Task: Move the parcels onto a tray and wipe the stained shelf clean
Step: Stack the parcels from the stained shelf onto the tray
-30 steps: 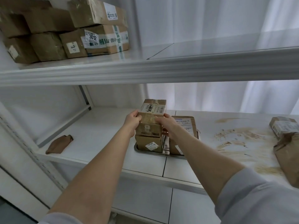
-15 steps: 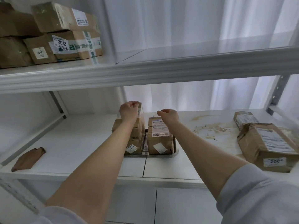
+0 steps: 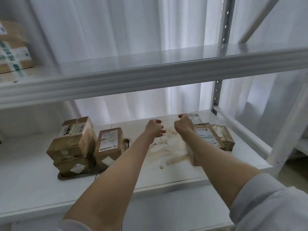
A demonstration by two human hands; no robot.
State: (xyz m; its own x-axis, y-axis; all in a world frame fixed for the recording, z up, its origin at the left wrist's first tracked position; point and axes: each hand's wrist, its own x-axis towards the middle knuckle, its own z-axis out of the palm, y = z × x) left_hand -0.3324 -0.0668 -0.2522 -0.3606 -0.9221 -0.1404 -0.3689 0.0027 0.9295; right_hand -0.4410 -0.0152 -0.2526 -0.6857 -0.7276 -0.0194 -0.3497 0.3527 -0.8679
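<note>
My two bare forearms are reaching out over the near edge of the white metal shelf (image 3: 50, 189), the grey sleeve (image 3: 266, 202) of my right arm bunching at the near right corner.

On the left of this shelf, the dark flat metal tray (image 3: 62, 175) is sitting with three brown cardboard parcels on it: a lower left box (image 3: 73, 166), a taped box with a scrawled white label (image 3: 73, 139) stacked on top of it and leaning a little, and an upright box with printed labels (image 3: 109, 145) standing just beside them on the right.

Right of the tray, the brown smeared stain (image 3: 168, 147) is spreading across the white surface between my arms, unwiped.

My left hand (image 3: 154, 128) is hovering above the far part of the stain, fingers loosely curled and half open, gripping nothing. My right hand (image 3: 183, 126) is hanging near it on the right, curled over in a loose fist with the thumb sticking out; I am holding nothing in it that I can see, though it is overlapping the parcels behind it.

Those parcels are lying off the tray on the stained right side: a dusty brown parcel with a white label (image 3: 215, 136), partly hidden by my right forearm, and farther back a smaller labelled parcel (image 3: 196, 120).

Above, the upper white shelf (image 3: 150, 77) is carrying a cardboard box with green tape (image 3: 13, 54) at the far left, and white curtains (image 3: 116, 30) are hanging behind.
</note>
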